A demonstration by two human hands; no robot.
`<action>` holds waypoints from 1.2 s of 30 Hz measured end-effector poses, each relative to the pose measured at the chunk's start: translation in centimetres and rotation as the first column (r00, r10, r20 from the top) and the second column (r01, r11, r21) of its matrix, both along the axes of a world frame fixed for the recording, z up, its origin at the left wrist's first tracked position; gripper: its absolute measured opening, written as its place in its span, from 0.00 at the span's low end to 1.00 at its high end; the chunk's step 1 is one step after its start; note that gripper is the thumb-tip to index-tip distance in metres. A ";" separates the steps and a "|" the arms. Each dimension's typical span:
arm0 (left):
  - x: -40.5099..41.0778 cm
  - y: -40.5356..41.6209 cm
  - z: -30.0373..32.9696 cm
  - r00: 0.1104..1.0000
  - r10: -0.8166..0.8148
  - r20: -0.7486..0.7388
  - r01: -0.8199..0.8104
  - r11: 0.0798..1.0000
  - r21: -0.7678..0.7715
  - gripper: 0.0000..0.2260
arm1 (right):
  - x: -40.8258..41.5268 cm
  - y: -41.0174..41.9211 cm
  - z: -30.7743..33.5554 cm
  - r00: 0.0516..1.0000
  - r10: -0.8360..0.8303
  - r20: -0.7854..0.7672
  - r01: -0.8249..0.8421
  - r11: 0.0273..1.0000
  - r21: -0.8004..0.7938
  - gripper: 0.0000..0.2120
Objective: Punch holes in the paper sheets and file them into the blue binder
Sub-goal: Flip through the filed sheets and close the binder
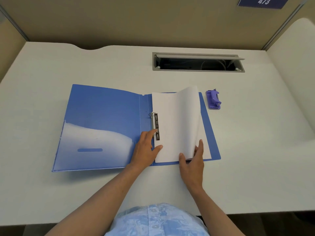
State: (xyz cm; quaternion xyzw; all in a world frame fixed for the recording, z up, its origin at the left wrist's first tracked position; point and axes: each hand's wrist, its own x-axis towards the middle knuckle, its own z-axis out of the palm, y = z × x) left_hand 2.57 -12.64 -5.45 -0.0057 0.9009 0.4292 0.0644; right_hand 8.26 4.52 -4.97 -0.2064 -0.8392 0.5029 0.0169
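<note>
Both bare forearms reach forward from six o'clock, angling toward twelve. The left hand lies palm down, fingers straight and together, thumb spread toward three o'clock, fingertips pressing flat. The right hand, at its three o'clock and just apart, has its thumb extended toward twelve and its fingers raised, pinching a lifted sheet edge between them.

My left hand hides the binder's lower ring; the sign at one o'clock is cut off.
</note>
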 end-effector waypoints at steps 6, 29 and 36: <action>-0.7 0.4 0.5 0.999 -0.011 0.039 0.008 0.998 0.060 0.26 | -0.7 -1.8 1.4 0.991 0.045 -0.128 -0.068 0.981 -0.179 0.37; -3.0 -6.6 7.2 0.832 0.449 0.325 -0.551 0.731 0.401 0.19 | -1.1 -4.0 0.2 0.571 0.808 -0.146 -0.600 0.533 0.597 0.35; -3.4 -10.4 6.4 0.833 0.449 0.324 -0.548 0.749 0.372 0.19 | -0.7 -0.5 -0.8 0.984 0.100 -0.150 -0.029 0.908 0.417 0.33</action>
